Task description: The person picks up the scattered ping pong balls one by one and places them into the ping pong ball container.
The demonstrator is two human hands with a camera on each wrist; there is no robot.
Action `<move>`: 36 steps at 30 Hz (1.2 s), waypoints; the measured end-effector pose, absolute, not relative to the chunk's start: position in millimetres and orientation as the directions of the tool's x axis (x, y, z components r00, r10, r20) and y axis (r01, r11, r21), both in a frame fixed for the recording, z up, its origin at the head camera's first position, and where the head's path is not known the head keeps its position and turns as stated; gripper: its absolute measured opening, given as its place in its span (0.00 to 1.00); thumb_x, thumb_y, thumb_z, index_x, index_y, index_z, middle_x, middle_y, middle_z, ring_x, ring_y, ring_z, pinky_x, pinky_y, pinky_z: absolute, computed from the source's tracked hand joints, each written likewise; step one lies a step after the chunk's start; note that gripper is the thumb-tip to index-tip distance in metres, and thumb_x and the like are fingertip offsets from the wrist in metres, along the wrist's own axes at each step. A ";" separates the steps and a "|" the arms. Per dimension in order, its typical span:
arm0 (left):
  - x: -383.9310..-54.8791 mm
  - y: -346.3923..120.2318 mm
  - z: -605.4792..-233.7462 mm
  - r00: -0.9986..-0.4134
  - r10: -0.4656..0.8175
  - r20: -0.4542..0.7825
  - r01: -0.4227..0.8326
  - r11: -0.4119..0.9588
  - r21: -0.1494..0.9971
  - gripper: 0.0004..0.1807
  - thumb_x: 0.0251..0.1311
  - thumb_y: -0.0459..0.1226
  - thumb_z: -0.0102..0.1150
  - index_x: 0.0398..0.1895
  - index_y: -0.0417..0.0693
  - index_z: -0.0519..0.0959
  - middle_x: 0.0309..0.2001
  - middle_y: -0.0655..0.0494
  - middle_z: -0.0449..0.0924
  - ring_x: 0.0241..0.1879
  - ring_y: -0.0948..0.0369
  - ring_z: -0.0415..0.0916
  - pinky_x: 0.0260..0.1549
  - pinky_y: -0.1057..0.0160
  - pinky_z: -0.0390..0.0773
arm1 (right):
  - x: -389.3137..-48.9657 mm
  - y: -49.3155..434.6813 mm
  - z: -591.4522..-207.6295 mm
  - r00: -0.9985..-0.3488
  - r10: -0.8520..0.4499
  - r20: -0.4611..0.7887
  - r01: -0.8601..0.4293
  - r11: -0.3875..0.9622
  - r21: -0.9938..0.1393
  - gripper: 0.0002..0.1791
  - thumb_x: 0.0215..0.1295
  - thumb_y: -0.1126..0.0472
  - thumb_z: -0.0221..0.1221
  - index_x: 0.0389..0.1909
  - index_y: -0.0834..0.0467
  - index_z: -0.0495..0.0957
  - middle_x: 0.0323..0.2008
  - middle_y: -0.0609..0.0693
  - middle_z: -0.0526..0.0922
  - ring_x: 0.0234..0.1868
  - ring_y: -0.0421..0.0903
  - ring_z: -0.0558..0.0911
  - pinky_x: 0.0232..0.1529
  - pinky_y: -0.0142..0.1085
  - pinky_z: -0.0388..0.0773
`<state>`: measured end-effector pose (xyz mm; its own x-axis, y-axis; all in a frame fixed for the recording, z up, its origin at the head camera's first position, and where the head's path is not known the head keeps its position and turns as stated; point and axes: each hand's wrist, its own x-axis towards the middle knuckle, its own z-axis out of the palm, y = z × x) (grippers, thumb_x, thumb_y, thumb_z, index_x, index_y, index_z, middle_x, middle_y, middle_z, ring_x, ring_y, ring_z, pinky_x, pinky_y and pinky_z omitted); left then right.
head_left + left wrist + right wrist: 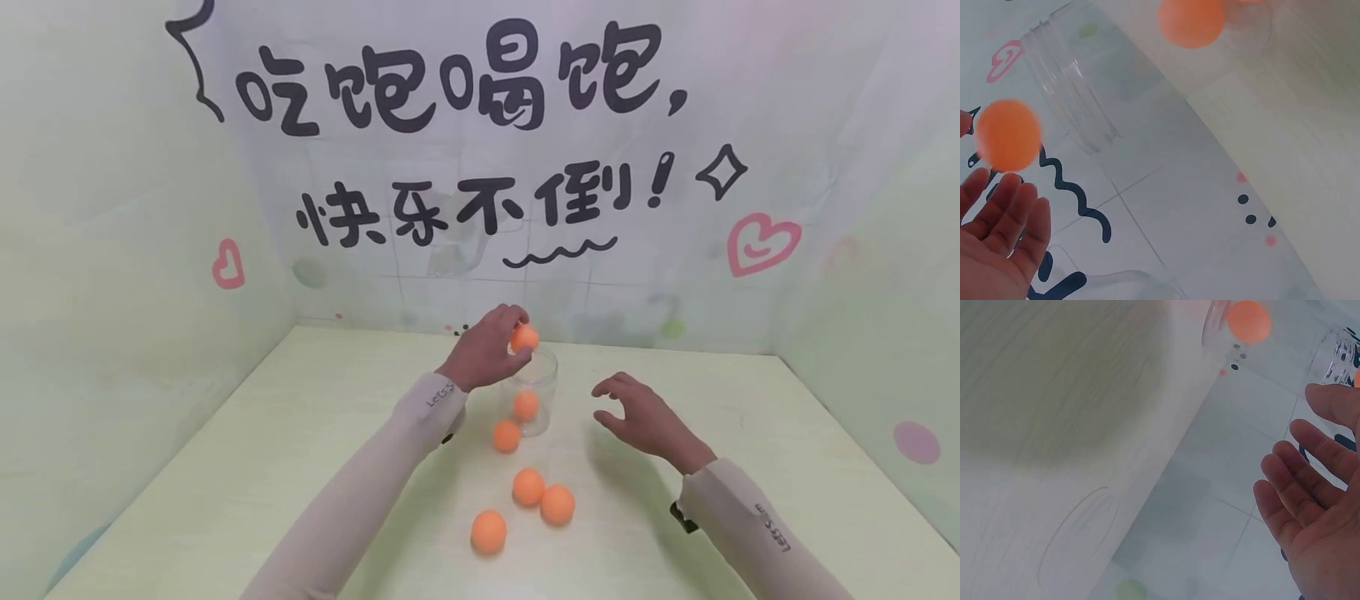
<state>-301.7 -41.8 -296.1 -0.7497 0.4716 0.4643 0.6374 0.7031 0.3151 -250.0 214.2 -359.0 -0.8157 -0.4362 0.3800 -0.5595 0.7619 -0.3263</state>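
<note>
Behind a pale worktop (247, 433), one lettered wall (465, 154) is rising. The left hand (483, 348) is pinching an orange ball (525, 338) above a clear jar (537, 379), partly hiding its rim; the left wrist view is cropping the thumb. Right hand (647, 418) fingers are hovering nearby, relaxed.

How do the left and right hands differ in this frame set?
The left hand holds a ball at its fingertips; the right hand holds nothing. The left hand is at the jar's mouth, while the right hand hovers apart from it. Both extend from pale sleeves.
</note>
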 end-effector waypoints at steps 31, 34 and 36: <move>-299.8 -43.3 -294.6 -0.779 0.474 0.410 0.606 0.737 0.300 0.19 0.58 0.40 0.57 0.51 0.43 0.73 0.47 0.50 0.75 0.41 0.56 0.75 0.37 0.59 0.78 | -250.8 212.1 -352.3 -0.814 -0.447 0.370 -0.564 0.762 -0.318 0.11 0.57 0.66 0.63 0.42 0.61 0.78 0.40 0.53 0.79 0.41 0.52 0.80 0.42 0.46 0.77; -298.6 -45.0 -294.9 -0.779 0.471 0.415 0.605 0.737 0.300 0.18 0.58 0.40 0.57 0.51 0.43 0.73 0.46 0.50 0.75 0.41 0.56 0.75 0.37 0.59 0.78 | -250.3 212.1 -352.1 -0.813 -0.448 0.372 -0.565 0.761 -0.318 0.11 0.57 0.66 0.63 0.42 0.61 0.78 0.41 0.53 0.79 0.41 0.52 0.80 0.43 0.46 0.77; -297.2 -46.6 -295.2 -0.778 0.469 0.417 0.606 0.735 0.303 0.18 0.58 0.40 0.57 0.50 0.43 0.73 0.46 0.50 0.76 0.41 0.56 0.75 0.36 0.59 0.78 | -250.0 211.8 -352.0 -0.811 -0.452 0.371 -0.569 0.758 -0.319 0.11 0.58 0.66 0.62 0.42 0.61 0.78 0.41 0.53 0.79 0.41 0.52 0.80 0.42 0.46 0.77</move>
